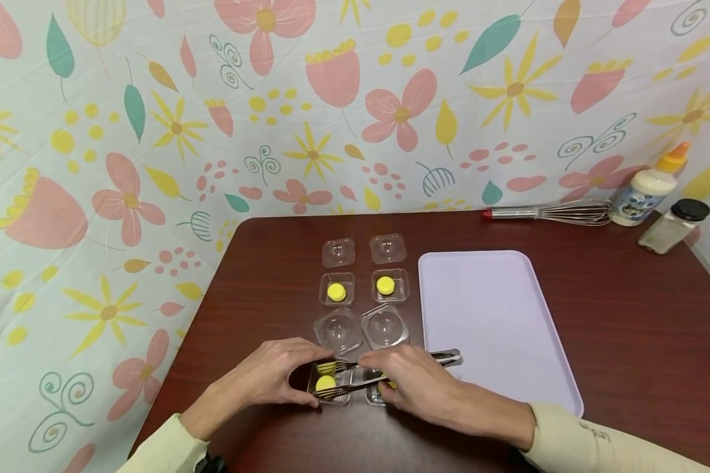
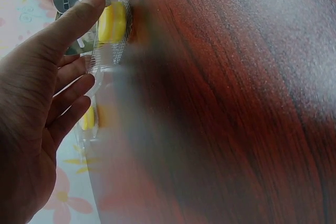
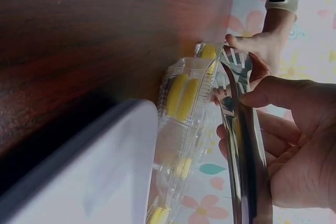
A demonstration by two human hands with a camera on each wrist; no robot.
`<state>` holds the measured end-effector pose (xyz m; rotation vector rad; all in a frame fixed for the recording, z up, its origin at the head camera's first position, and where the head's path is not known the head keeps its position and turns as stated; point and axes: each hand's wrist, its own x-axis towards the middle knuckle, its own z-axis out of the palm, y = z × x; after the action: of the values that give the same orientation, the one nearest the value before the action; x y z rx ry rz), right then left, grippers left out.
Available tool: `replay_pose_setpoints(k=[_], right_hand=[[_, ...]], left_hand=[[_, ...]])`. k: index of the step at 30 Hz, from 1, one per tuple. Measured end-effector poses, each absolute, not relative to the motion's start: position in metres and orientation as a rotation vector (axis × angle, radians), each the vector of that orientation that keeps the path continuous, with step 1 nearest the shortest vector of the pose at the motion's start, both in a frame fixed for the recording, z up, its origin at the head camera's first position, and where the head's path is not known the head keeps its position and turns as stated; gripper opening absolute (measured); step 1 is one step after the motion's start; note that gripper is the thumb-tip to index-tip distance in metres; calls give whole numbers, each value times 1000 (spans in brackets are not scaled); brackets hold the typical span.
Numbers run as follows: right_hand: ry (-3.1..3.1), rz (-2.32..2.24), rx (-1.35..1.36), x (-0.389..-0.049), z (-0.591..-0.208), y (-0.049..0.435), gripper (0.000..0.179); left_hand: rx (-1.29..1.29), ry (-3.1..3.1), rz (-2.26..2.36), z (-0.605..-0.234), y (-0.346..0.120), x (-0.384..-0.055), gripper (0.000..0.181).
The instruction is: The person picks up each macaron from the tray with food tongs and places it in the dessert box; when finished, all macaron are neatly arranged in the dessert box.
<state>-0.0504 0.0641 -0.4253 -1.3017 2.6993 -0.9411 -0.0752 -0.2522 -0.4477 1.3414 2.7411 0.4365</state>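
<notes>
My right hand (image 1: 417, 387) grips metal tongs (image 3: 245, 150), their fork-like tips apart over the near-left clear plastic container (image 1: 344, 398). A yellow macaron (image 1: 325, 383) lies in that container, between the tong tips in the head view. My left hand (image 1: 272, 371) holds the container's left side, thumb in front and fingers behind. Beneath the right hand is another container holding a yellow macaron (image 3: 182, 97), partly hidden in the head view. Farther back, two containers each hold a yellow macaron (image 1: 336, 292), (image 1: 385, 285).
Domed clear lids (image 1: 338, 330) stand open behind their containers. A pale lilac tray (image 1: 485, 309) lies to the right. At the back right are a whisk (image 1: 553, 212), a glue bottle (image 1: 643, 194) and a black-capped jar (image 1: 671, 226). A flowered cloth (image 1: 331, 131) hangs behind the table.
</notes>
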Motion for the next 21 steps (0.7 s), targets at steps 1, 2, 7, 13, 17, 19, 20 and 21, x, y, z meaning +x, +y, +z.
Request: replay_pose_setpoints(k=[1, 2, 7, 13, 17, 19, 20, 21], right_hand=[[2701, -938, -1302, -50, -425, 64, 51], [2705, -934, -1304, -51, -424, 64, 51], [2708, -921, -1292, -51, -422, 68, 52], [2710, -966, -1238, -50, -414, 80, 54], [2738, -1031, -1241, -52, -409, 94, 54], [2737, -1087, -1214, -53, -406, 103, 55], [2743, -1111, -1196, -53, -405, 108, 55], [2762, -1124, -1178, -54, -403, 113, 56]], left_hand=[[1343, 2740, 439, -448, -252, -76, 82], [1343, 2738, 443, -447, -252, -76, 83], [1328, 2728, 444, -447, -251, -76, 82], [1359, 2736, 445, -449, -251, -76, 80], [1382, 2735, 472, -450, -252, -76, 80], [1378, 2734, 485, -450, -253, -76, 81], [1378, 2734, 495, -449, -253, -76, 81], [1380, 2732, 514, -448, -253, -76, 81]])
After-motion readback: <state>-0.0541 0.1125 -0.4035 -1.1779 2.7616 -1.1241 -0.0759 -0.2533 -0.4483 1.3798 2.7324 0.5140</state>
